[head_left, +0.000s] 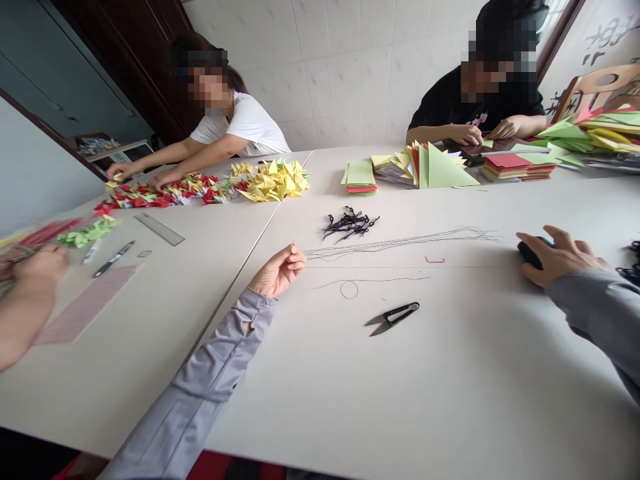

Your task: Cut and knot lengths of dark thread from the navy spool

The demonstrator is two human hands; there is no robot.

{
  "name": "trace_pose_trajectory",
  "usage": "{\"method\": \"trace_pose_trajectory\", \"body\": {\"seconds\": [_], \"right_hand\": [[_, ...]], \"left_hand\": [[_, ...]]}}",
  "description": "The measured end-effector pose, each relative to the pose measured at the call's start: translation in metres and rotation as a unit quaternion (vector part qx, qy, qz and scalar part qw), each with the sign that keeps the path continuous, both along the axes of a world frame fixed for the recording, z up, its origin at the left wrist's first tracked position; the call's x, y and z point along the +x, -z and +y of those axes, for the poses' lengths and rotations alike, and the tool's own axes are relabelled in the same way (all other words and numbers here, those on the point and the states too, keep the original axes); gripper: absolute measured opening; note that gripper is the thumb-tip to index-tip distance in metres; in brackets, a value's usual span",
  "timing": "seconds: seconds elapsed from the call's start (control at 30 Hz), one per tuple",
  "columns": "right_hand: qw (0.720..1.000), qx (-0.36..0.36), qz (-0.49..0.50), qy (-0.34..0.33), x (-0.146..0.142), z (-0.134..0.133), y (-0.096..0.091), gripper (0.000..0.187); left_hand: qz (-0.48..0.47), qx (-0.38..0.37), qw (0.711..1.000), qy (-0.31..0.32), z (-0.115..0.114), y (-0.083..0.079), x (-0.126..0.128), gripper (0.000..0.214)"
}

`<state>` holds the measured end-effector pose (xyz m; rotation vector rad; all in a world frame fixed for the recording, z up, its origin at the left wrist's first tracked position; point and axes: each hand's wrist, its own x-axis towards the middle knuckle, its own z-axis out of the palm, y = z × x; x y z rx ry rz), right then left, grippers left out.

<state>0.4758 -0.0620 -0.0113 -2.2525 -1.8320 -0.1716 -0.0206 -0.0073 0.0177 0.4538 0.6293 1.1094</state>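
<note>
My left hand (281,270) is closed in a pinch over the table's middle. A thin thread (400,267) stretches from near it toward my right hand (563,257), whose fingers rest around a dark rounded object (531,252), perhaps a thread spool; its kind is partly hidden. Just beyond that line lies a bundle of long dark threads (400,244), one end by my left fingertips. A pile of knotted black cords (351,223) sits farther back. Nearer me are a loop of thread (349,289) and black thread snips (395,318). A small red bent piece (435,260) lies between my hands.
Across the table, one person handles folded red and yellow paper (200,189); another folds green paper by paper stacks (359,177). At left, someone's forearm (30,300) reaches in near a pen (114,259), a ruler (160,229) and a pink lined sheet (85,307). More black cords (631,263) lie far right.
</note>
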Motion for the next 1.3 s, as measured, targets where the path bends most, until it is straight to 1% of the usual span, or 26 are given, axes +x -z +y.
{"method": "trace_pose_trajectory", "body": {"seconds": [0.1,0.17,0.23,0.3,0.37,0.47,0.53,0.6,0.63,0.7,0.8,0.87,0.9,1.0,1.03,1.07,1.17,1.23,1.3], "right_hand": [[0.997,-0.005,0.003,0.078,0.021,-0.005,0.006,0.049],[0.996,0.01,0.005,0.092,0.026,-0.008,0.009,0.045],[0.997,0.018,-0.005,0.078,0.02,-0.012,0.012,0.046],[0.999,0.018,-0.025,0.042,0.001,-0.017,0.013,0.049],[0.998,0.034,-0.047,0.01,-0.027,-0.02,0.012,0.053],[0.997,0.013,-0.06,-0.038,-0.074,-0.022,0.007,0.057],[0.994,-0.008,-0.054,-0.091,-0.1,-0.021,0.004,0.059],[0.989,-0.01,-0.039,-0.14,-0.121,-0.018,0.002,0.06],[0.987,-0.007,-0.028,-0.16,-0.13,-0.017,0.001,0.06],[0.982,-0.001,0.007,-0.187,-0.143,-0.013,-0.001,0.061],[0.971,0.014,0.106,-0.214,-0.155,-0.007,-0.005,0.063],[0.95,0.016,0.213,-0.228,-0.158,-0.005,-0.011,0.065],[0.931,0.003,0.28,-0.233,-0.158,-0.004,-0.014,0.067],[0.855,-0.06,0.463,-0.226,-0.155,-0.005,-0.022,0.074],[0.834,-0.071,0.5,-0.221,-0.155,-0.006,-0.025,0.075],[0.821,-0.073,0.524,-0.215,-0.154,-0.006,-0.027,0.077],[0.804,-0.068,0.558,-0.193,-0.155,-0.007,-0.029,0.079],[0.797,-0.075,0.574,-0.169,-0.157,-0.008,-0.031,0.08],[0.791,-0.084,0.587,-0.15,-0.159,-0.011,-0.037,0.079]], "left_hand": [[-0.023,0.0,0.999,-0.032,-0.001,-0.003,-0.01,0.021],[-0.028,0.001,0.999,-0.039,-0.002,-0.005,-0.014,0.024],[-0.024,-0.004,0.999,-0.031,-0.003,-0.007,-0.015,0.025],[-0.013,-0.005,1.0,-0.004,-0.004,-0.009,-0.01,0.024],[0.005,0.001,1.0,0.031,-0.006,-0.011,-0.001,0.02],[0.045,0.022,0.995,0.084,-0.01,-0.013,0.018,0.015],[0.074,0.047,0.989,0.122,-0.013,-0.014,0.034,0.015],[0.108,0.071,0.98,0.152,-0.017,-0.014,0.05,0.017],[0.128,0.077,0.976,0.159,-0.018,-0.014,0.059,0.017],[0.164,0.083,0.972,0.148,-0.021,-0.012,0.077,0.019],[0.198,0.093,0.966,0.141,-0.023,-0.008,0.105,0.019],[0.209,0.097,0.963,0.143,-0.024,-0.004,0.122,0.02],[0.212,0.099,0.962,0.141,-0.025,-0.001,0.13,0.021],[0.221,0.111,0.96,0.133,-0.029,0.005,0.147,0.026],[0.223,0.12,0.957,0.139,-0.031,0.007,0.151,0.03],[0.226,0.133,0.953,0.151,-0.033,0.008,0.154,0.034],[0.247,0.174,0.932,0.199,-0.038,0.01,0.158,0.044],[0.267,0.191,0.918,0.221,-0.041,0.012,0.159,0.046],[0.269,0.203,0.911,0.236,-0.043,0.014,0.159,0.046]]}}
